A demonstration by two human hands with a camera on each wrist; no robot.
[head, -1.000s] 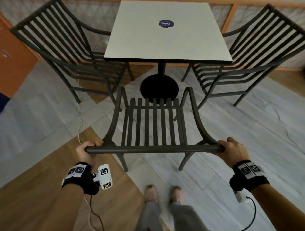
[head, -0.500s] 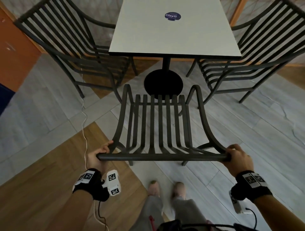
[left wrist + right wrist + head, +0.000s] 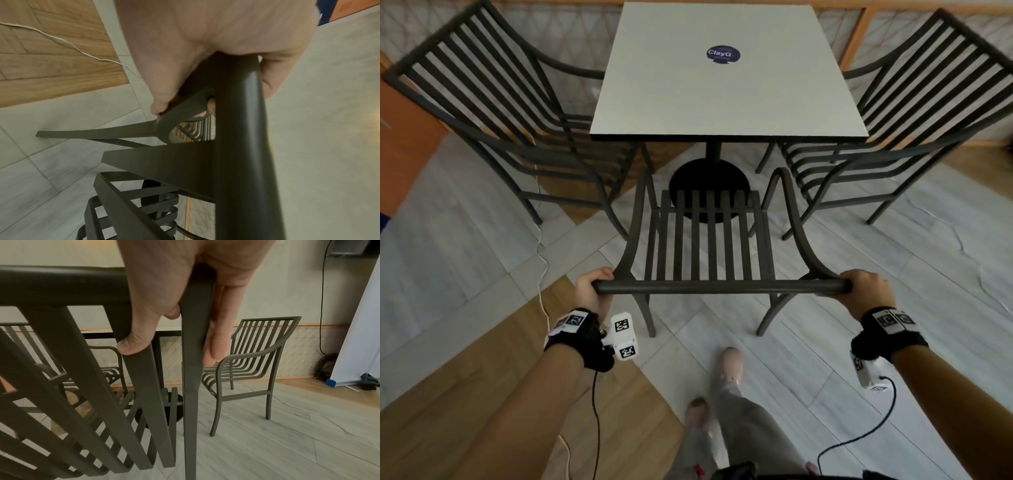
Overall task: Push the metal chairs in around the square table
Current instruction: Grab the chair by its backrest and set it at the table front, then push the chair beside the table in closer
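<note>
Near chair (image 3: 705, 240), facing the square table (image 3: 709, 78), its seat front short of the table edge and over the pedestal base (image 3: 707, 185). Its top rail (image 3: 719, 287) runs crosswise; the left hand (image 3: 590, 291) and right hand (image 3: 864, 291) each curl round one end, equally near. The table lies straight ahead of the fingers. Side chairs (image 3: 517, 130) flank the table.

Head view looks down; wrist views close along hands; all share near chair (image 3: 709, 240).
</note>
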